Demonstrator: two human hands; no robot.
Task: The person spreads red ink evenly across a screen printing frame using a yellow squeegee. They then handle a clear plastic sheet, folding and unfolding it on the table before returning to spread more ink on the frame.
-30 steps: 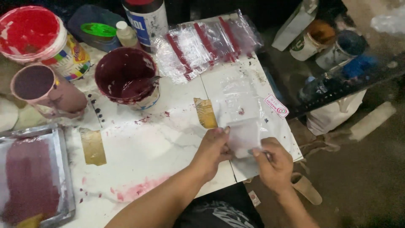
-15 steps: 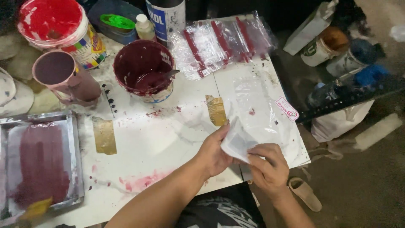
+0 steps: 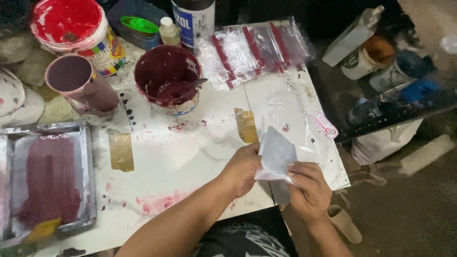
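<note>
Clear plastic pouch (image 3: 276, 153), small and a little cloudy, is held up off the surface (image 3: 190, 157) between both hands, near the front edge and tilted so one corner points upward. The left hand (image 3: 243, 169) grips its left edge with fingers curled around the plastic, and the right hand (image 3: 310, 190) pinches its lower right corner between thumb and fingertips; both are closed on the pouch. Directly beneath them a flat clear plastic sheet (image 3: 295, 107) lies on the white, paint-spattered top, with a small white and pink sticker (image 3: 325, 126) at its right edge. Just left of that sheet a strip of brown tape (image 3: 246, 124) is stuck down, and a second, wider strip of brown tape (image 3: 121, 150) sits further left. At the back of the surface a stack of clear bags with red zip strips (image 3: 252, 50) is fanned out. Beside it stands a tub of dark maroon paint (image 3: 166, 78) with a tool resting inside, then a mauve cup (image 3: 81, 83), and behind that a larger bucket of bright red paint (image 3: 74, 28). A small pale bottle (image 3: 169, 31) and a tall dark bottle (image 3: 193, 19) stand at the rear. On the far left a metal-framed screen (image 3: 45, 181) smeared with maroon ink lies flat. Pink smudges (image 3: 159, 202) mark the surface close to the left forearm. Off to the right, below the top, several paint cans (image 3: 376, 62) crowd the floor.
</note>
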